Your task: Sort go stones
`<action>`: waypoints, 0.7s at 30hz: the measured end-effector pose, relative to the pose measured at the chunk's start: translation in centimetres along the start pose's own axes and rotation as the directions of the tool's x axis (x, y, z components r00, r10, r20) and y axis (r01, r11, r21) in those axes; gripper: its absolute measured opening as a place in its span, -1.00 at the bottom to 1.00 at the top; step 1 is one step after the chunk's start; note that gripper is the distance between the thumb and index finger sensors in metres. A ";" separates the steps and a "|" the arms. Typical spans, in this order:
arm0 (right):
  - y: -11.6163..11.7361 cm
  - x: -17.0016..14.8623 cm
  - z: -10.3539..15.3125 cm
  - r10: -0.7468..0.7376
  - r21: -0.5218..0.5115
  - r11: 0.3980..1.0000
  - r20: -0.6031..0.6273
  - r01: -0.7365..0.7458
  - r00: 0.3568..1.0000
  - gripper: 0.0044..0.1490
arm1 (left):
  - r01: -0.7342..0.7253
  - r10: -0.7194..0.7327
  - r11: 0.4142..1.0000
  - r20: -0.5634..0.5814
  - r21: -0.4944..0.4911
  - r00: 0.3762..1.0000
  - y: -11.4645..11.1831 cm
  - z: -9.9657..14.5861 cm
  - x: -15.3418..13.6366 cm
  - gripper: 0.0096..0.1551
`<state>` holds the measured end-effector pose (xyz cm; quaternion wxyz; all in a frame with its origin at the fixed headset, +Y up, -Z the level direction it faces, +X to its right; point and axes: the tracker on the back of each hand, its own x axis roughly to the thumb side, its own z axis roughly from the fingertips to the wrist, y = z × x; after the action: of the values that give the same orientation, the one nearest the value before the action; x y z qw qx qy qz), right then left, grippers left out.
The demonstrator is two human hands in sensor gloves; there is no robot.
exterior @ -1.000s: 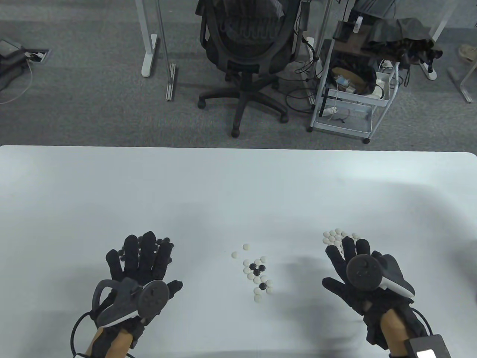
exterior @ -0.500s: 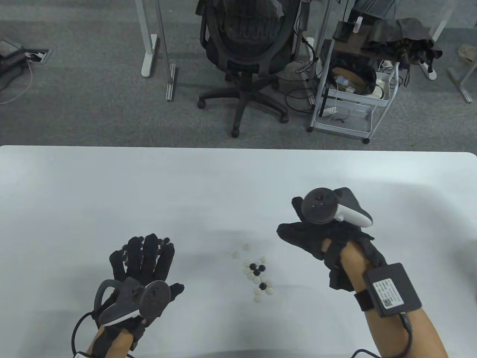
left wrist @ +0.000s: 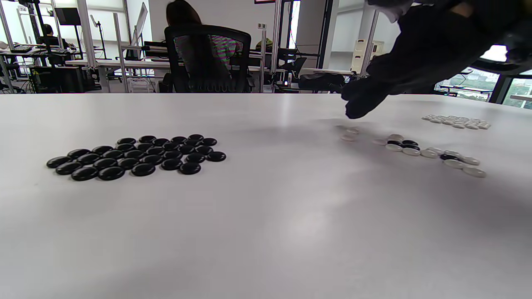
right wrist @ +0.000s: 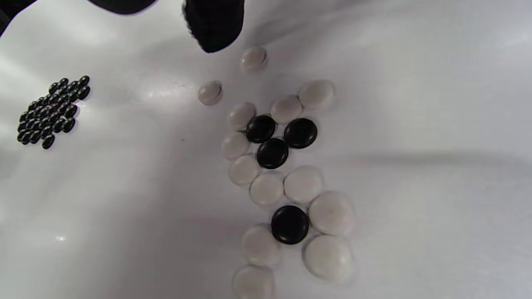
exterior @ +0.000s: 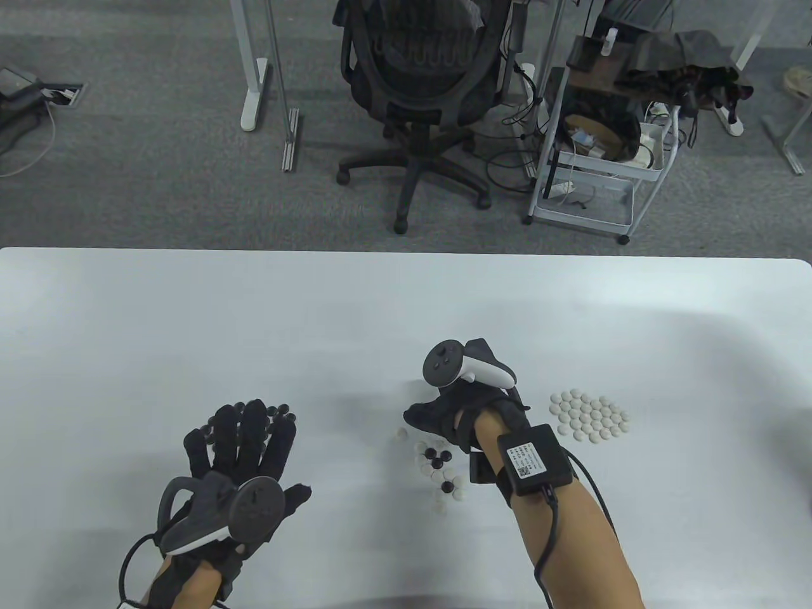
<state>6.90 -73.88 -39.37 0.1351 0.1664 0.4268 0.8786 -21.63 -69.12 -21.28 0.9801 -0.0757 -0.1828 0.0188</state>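
White table (exterior: pixel 406 304): black pile (left wrist: pixel 137 155) clear only frm wrist; both grips relaxed, empty.

Left hand (exterior: pixel 244 444) lies flat, palm down, fingers straight and spread. Right hand (exterior: pixel 453 412) reaches inward across the body, fingers pointing down and loosely bent, holding nothing visible; forearm angled up-left.

Black stones (left wrist: pixel 137 155) glossy, smooth; white stones (right wrist: pixel 303 184) smooth, duller sheen; tabletop (exterior: pixel 406 304) smooth white, slight gloss; gloves' fingers (right wrist: pixel 214 20) black matt cloth.
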 end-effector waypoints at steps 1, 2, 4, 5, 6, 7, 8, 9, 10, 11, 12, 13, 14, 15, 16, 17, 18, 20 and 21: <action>0.1 -0.1 -0.3 -0.004 0.010 1.000 -0.003 0.004 1.000 -0.19 | 0.005 -0.005 1.000 0.002 0.002 1.000 0.0 0.0 0.0 -0.05; 0.2 -0.2 -0.5 -0.001 0.017 1.000 -0.009 0.002 1.000 -0.19 | 0.006 -0.006 1.000 0.004 0.004 1.000 0.0 0.0 0.0 -0.05; 0.3 -0.7 -0.9 0.022 0.027 0.999 -0.042 -0.021 0.999 -0.20 | -0.008 0.008 1.000 0.010 0.013 1.000 0.0 0.0 -0.1 -0.05; 0.4 -0.9 -0.9 0.031 0.031 0.999 -0.050 -0.030 0.998 -0.21 | -0.017 0.016 1.000 0.012 0.014 1.000 0.0 0.0 -0.2 -0.05; 0.4 -1.3 -0.9 0.035 0.034 0.999 -0.053 -0.033 0.998 -0.23 | -0.026 0.025 1.000 0.014 0.016 1.000 0.0 0.0 -0.2 -0.06; 0.4 -1.6 -0.9 0.035 0.029 0.999 -0.055 -0.034 0.998 -0.24 | -0.026 0.025 1.000 0.013 0.018 1.000 0.0 0.0 -0.3 -0.06; 0.3 -2.0 -0.8 0.039 0.027 0.999 -0.059 -0.037 0.998 -0.25 | -0.025 0.025 1.000 0.012 0.018 1.000 0.0 0.0 -0.3 -0.06; 0.1 -2.6 -0.5 0.043 0.016 0.999 -0.073 -0.042 0.996 -0.25 | -0.025 0.025 1.000 0.010 0.019 1.000 0.0 0.0 -0.3 -0.06; 0.0 -2.9 -0.3 0.044 0.015 0.999 -0.081 -0.043 0.996 -0.25 | -0.026 0.026 0.999 0.010 0.020 1.000 0.0 0.0 -0.3 -0.06; -0.2 -3.5 0.1 0.051 0.013 0.999 -0.101 -0.050 0.994 -0.24 | -0.028 0.027 0.999 0.009 0.021 1.000 0.0 0.0 -0.3 -0.06; -0.3 -3.9 0.4 0.062 0.010 0.998 -0.118 -0.062 0.991 -0.24 | -0.028 0.028 0.999 0.007 0.020 1.000 0.0 0.0 -0.3 -0.06; -0.5 -4.3 0.6 0.074 0.008 0.997 -0.136 -0.074 0.988 -0.24 | -0.028 0.028 0.999 0.005 0.019 1.000 0.0 0.0 -0.3 -0.06; -0.7 -5.1 1.1 0.090 0.004 0.996 -0.166 -0.091 0.982 -0.24 | -0.028 0.028 0.999 0.003 0.017 1.000 0.0 0.0 -0.4 -0.06; -0.9 -5.8 1.5 0.100 0.003 0.995 -0.189 -0.102 0.977 -0.24 | -0.028 0.028 1.000 0.000 0.014 1.000 0.0 0.0 -0.4 -0.06; -1.0 -6.5 1.9 0.106 0.000 0.994 -0.210 -0.108 0.972 -0.24 | -0.027 0.027 1.000 -0.002 0.013 1.000 0.0 0.0 -0.4 -0.06; -1.1 -7.5 2.3 0.112 -0.003 0.993 -0.239 -0.116 0.965 -0.25 | -0.027 0.027 1.000 -0.004 0.010 1.000 0.0 0.0 -0.4 -0.06; -1.2 -8.1 2.6 0.110 -0.001 0.993 -0.255 -0.114 0.961 -0.25 | -0.027 0.027 1.000 -0.006 0.008 1.000 0.0 0.0 -0.4 -0.06; -1.4 -9.8 3.6 0.099 -0.001 0.995 -0.300 -0.104 0.949 -0.25 | -0.026 0.026 1.000 -0.007 0.004 1.000 0.0 0.0 -0.4 -0.06; -1.5 -10.4 4.0 0.099 -0.004 0.994 -0.316 -0.105 0.944 -0.25 | -0.025 0.025 1.000 -0.008 0.003 1.000 0.0 0.0 -0.4 -0.06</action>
<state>18.08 -74.16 -40.08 0.0213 0.0444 0.4246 0.9041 -22.02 -69.14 -21.42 0.9806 -0.0764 -0.1780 0.0308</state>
